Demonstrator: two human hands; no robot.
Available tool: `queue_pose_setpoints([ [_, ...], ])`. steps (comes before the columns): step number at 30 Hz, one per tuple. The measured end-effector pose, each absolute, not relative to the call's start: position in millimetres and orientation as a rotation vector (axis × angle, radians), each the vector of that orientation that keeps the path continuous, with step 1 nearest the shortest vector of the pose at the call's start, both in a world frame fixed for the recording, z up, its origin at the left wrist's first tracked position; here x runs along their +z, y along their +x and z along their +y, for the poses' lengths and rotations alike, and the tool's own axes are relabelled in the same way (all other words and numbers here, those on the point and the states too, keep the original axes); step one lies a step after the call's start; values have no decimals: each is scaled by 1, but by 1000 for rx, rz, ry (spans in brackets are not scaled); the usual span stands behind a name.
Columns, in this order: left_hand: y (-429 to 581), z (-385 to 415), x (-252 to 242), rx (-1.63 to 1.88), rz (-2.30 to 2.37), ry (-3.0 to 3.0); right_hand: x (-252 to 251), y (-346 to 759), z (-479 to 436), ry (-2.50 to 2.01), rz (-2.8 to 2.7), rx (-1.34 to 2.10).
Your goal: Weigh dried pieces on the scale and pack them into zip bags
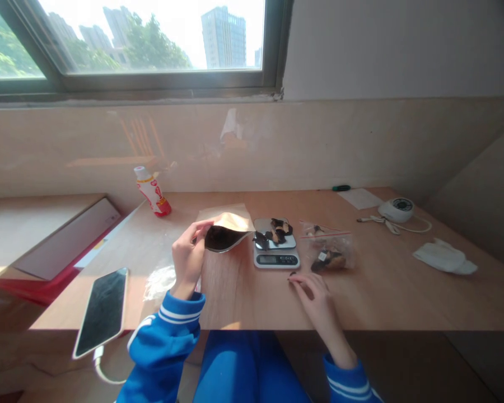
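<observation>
My left hand (187,259) grips the edge of a brown paper pouch (229,228), holding its dark mouth open toward a small digital kitchen scale (276,251). Dark dried pieces (277,230) lie on the scale's plate. My right hand (313,293) rests on the wooden table (382,291) just in front of the scale, fingers bent together, pinching a small dark bit. A clear zip bag (328,249) holding more dark pieces lies right of the scale, close to my right hand.
A phone (103,309) on a cable lies at the front left, beside crumpled clear plastic (159,280). A drink bottle (152,192) lies at the back left. Far right: a white round device (397,209) with cord, a white cloth (443,256), paper (360,198) and a green pen (341,188).
</observation>
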State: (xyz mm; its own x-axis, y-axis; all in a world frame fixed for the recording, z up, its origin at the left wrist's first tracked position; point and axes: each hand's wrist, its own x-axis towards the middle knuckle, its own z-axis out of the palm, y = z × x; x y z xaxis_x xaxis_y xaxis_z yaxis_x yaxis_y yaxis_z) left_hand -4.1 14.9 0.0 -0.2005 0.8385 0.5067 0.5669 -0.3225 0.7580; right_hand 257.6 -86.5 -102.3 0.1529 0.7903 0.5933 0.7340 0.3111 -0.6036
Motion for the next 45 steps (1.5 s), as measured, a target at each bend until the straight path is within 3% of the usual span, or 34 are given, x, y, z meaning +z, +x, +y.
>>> queue_pose_setpoints([
  [4,-3,12,-4,1537,1663,1793,-121,266,-97,-1424,-1605,144],
  [31,2,21,-32,1431,1653,1857,-132,264,-96,-1541,-1673,37],
  [37,0,14,-33,1436,1619,1810,-111,265,-83,-1519,-1680,55],
  [45,-5,5,-36,1398,1590,1773,-54,258,10,-1744,-2024,-59],
])
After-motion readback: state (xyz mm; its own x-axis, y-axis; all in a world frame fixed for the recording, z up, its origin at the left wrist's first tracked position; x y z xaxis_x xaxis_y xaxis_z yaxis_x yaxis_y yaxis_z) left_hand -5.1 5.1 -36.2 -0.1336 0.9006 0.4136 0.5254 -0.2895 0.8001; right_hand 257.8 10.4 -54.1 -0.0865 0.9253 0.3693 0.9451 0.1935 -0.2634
